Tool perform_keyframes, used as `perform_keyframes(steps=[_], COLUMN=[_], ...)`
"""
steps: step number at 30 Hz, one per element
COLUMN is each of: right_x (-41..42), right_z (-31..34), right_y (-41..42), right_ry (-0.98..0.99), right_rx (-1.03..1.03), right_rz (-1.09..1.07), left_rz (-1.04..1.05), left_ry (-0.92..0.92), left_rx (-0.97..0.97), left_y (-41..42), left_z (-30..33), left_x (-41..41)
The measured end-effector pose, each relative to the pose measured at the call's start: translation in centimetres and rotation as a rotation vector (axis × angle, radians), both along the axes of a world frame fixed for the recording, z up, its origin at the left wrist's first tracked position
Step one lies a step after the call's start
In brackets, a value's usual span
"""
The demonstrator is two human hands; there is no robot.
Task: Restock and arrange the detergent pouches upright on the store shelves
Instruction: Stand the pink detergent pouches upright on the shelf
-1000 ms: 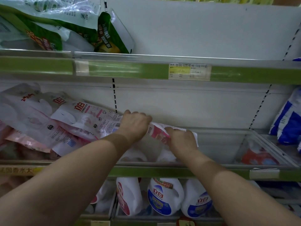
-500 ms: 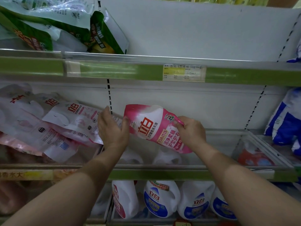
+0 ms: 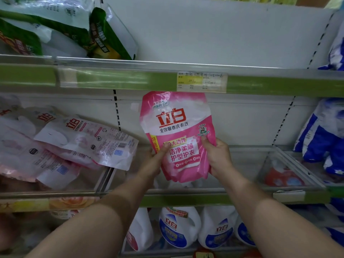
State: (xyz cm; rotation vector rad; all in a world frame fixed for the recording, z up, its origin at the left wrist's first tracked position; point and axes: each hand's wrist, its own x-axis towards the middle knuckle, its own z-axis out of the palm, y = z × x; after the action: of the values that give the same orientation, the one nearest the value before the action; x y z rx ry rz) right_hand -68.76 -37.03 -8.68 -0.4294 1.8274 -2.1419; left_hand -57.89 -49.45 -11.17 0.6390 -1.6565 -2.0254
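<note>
Held upright in front of the middle shelf [image 3: 242,199], above its green edge strip: a pink detergent pouch [image 3: 178,135], left hand [image 3: 155,161] and right hand [image 3: 216,157] each with grip clamped on its lower sides. Lay slumped to the left on that shelf: pale pouches [image 3: 74,142]. Stood below: white jugs [image 3: 178,226]; sagged above left: green-and-white bags [image 3: 55,28]; leaned far right: blue-and-white bags [image 3: 323,135].

pink pouch [image 3: 177,135]: brand 立白, below it 全效馨香洗衣液, lower panel 大功效 / 洁净柔顺 / 护型护衣 | white pouches [image 3: 80,135] lying at left: 立白 in red, barcode, small print unreadable | jugs [image 3: 178,228] on bottom shelf: 立白 | price tag [image 3: 202,81] on upper shelf rail: handwriting illegible
</note>
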Motion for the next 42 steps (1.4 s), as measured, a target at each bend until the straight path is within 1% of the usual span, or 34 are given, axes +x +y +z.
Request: perform_keyframes(steps=[3, 5, 8, 10, 12, 14, 17, 20, 24, 26, 28, 30, 32, 34, 38, 42], right_x=[0.0, -0.1, -0.4, -0.7, -1.0, -1.5, -1.8, -1.0, 0.0, 0.5, 0.8, 0.9, 0.9, 0.9, 0.9, 0.8], right_z=[-0.8, -0.9, -1.1, -1.4, -1.6, -2.1, -3.3, -4.1, -4.2, -4.2, -4.4, -4.7, -5.2, -5.5, -5.8, -5.5], right_y=[-0.1, -0.2, -0.3, -0.3, -0.1, 0.4, 1.4, 1.8, 1.7, 1.7, 1.8, 2.2, 2.6, 2.6, 2.4, 2.7], right_ry=[-0.063, -0.097, -0.102, -0.071, 0.006, 0.072, 0.073, -0.001, -0.011, -0.011, -0.016, 0.028, 0.089, 0.119, 0.152, 0.133], right_rx=[-0.028, -0.059, -0.060, -0.015, 0.073, 0.174, 0.290, 0.270, 0.230, 0.219, 0.200, 0.251, 0.337, 0.388, 0.411, 0.418], right_rz=[0.028, 0.049, 0.065, 0.085, 0.130, 0.171, 0.247, 0.267, 0.211, 0.194, 0.207, 0.274, 0.329, 0.308, 0.234, 0.271], left_rz=[-0.052, -0.077, -0.119, -0.078, -0.007, 0.008, 0.017, -0.018, -0.089, -0.150, -0.211, -0.240, -0.227, -0.201, -0.151, -0.175], left_ry=[0.069, 0.082, 0.059, 0.047, 0.044, 0.013, -0.038, -0.036, -0.079, -0.110, -0.124, -0.113, -0.097, -0.111, -0.158, -0.154], left_rx=[-0.016, -0.037, -0.001, 0.000, -0.012, -0.058, -0.136, -0.148, -0.140, -0.204, -0.331, -0.401, -0.428, -0.421, -0.375, -0.355], left_y=[-0.4, -0.7, -1.3, -1.6, -2.1, -2.4, -2.3, -1.9, -1.3, -1.2, -1.0, -0.9, -1.0, -1.0, -1.3, -1.5], left_z=[0.4, 0.5, 0.4, 0.4, 0.3, -0.1, -0.4, -0.3, -0.7, -1.2, -1.6, -1.7, -2.0, -2.6, -4.0, -4.5], left_x=[-0.4, -0.4, -0.6, -0.6, -0.7, -0.8, -0.9, -0.3, 0.8, 1.4, 2.0, 2.2, 2.2, 2.1, 1.7, 1.8])
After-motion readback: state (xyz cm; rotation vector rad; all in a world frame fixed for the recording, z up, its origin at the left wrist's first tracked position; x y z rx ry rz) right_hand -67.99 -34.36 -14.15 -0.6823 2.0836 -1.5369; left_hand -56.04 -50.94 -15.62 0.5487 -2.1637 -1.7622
